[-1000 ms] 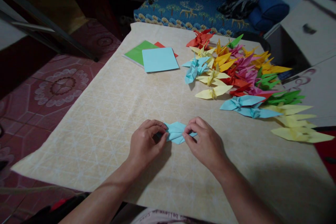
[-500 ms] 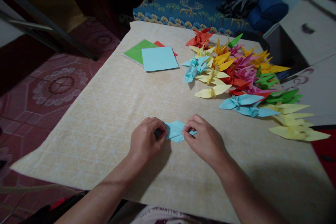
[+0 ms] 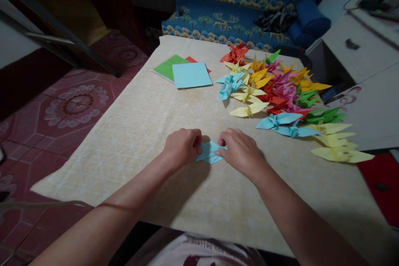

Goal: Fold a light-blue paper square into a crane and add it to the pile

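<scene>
A small folded light blue paper (image 3: 209, 152) lies on the cream tablecloth near the middle of the view, creased into a pointed shape. My left hand (image 3: 183, 146) pinches its left end, fingers curled over it. At the other end my right hand (image 3: 238, 149) grips the paper between thumb and bent fingers. The fingertips cover both ends of the paper.
Flat square sheets, a blue one (image 3: 191, 75) over a green one (image 3: 171, 66) and a red one, lie at the back left. Several folded paper cranes (image 3: 277, 87) in many colours spread over the right side. Beyond the table (image 3: 118, 133) stands a blue patterned seat (image 3: 212, 18).
The view has shifted slightly. My left hand has turned, its fingers now curled down over the paper's left end. My right thumb lies farther over the paper, which shows less between the hands.
</scene>
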A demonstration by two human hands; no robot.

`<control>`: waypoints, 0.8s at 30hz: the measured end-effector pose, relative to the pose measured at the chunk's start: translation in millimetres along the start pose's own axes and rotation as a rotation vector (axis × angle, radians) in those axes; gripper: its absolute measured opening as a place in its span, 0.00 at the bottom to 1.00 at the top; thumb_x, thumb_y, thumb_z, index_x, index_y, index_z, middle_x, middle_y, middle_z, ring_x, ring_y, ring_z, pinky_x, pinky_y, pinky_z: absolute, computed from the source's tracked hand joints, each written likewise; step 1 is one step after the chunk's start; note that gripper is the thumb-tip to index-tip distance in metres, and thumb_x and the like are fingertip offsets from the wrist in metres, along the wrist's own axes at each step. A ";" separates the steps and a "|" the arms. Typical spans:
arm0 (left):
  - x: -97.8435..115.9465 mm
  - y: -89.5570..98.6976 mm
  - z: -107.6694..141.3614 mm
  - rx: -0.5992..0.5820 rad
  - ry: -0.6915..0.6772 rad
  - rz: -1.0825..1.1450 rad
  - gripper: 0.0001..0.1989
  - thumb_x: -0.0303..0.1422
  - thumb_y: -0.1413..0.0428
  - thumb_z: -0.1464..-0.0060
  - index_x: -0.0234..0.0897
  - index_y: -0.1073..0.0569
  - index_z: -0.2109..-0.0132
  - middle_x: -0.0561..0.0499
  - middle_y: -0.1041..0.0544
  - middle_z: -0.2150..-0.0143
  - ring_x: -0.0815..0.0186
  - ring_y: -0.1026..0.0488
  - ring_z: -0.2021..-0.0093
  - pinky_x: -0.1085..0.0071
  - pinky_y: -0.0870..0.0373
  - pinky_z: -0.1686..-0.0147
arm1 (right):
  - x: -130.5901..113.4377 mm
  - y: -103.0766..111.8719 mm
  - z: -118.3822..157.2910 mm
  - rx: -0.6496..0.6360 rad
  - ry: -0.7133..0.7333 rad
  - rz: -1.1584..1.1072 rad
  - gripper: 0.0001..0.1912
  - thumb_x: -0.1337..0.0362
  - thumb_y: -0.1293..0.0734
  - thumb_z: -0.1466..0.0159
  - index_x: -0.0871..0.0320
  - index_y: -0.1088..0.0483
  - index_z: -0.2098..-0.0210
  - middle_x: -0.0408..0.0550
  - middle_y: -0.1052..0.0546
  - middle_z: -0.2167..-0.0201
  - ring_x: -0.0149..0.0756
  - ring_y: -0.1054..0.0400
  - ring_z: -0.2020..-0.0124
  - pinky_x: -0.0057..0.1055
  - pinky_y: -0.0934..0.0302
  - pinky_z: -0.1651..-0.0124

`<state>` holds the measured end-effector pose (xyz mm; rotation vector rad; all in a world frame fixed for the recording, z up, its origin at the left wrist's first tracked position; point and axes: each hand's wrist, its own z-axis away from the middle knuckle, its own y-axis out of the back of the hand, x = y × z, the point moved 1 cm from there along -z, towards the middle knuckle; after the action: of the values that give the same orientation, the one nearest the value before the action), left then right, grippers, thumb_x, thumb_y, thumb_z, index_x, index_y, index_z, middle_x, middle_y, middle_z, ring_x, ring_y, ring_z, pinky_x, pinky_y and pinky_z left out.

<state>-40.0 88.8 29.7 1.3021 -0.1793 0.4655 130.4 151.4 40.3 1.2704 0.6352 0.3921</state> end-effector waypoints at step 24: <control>12.9 -25.8 0.8 0.495 0.088 1.266 0.34 0.40 0.32 0.57 0.36 0.31 0.44 0.39 0.27 0.47 0.60 0.25 0.56 0.66 0.26 0.61 | -8.0 -37.9 23.6 0.179 -0.216 -1.574 0.13 0.58 0.26 0.48 0.59 0.26 0.66 0.46 0.22 0.70 0.35 0.30 0.69 0.29 0.38 0.65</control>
<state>-17.3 86.1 12.1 1.5232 -0.8726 1.7167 136.6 118.7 9.5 0.6341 1.2697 -1.0960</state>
